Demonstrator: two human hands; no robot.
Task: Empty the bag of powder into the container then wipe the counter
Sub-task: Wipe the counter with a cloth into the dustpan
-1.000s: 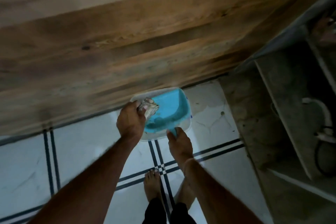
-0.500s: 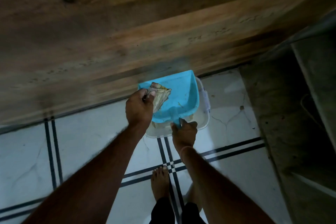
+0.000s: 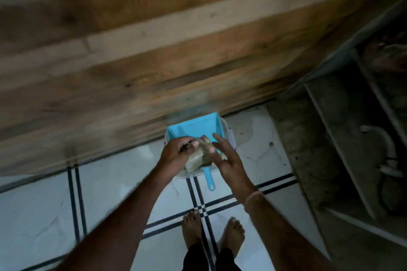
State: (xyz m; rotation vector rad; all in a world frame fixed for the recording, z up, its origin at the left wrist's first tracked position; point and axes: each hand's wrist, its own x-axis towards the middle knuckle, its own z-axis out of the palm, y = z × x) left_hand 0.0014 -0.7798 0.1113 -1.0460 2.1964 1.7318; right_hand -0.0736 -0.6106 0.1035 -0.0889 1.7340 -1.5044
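Feet (image 3: 211, 233): bare, planted on the floor at the bottom of the view, either side of a crossing of dark lines.
Floor (image 3: 105, 196): pale glossy tiles with paired dark stripes, running up to the foot of the wooden front.
Left hand (image 3: 176, 153): fingers curled and clamped on the crumpled cloth, above the near left corner of the dustpan.
Cloth (image 3: 195, 159): pale, bunched, wedged between both hands; hangs over the near edge of the dustpan; blurred, so weave and marks unclear.
Right hand (image 3: 224, 156): palm turned toward the cloth, fingers spread and apart, fingertips touching the cloth's right side; not closed on anything.
Wristband (image 3: 253, 196): thin, on the right wrist.
Dustpan (image 3: 196, 126): light blue, lying on top of the container, handle pointing toward the feet and sticking out past the container's near rim; free of either hand.
Container (image 3: 230, 136): clear plastic tub on the floor just under the dustpan, only its rim showing at the right and near sides; contents hidden.
Counter front (image 3: 154, 55): broad wooden planks, blurred, rising directly behind the container.
Shelves (image 3: 343, 138): grey, dim, to the right of the tiles; items on them too dark to tell.
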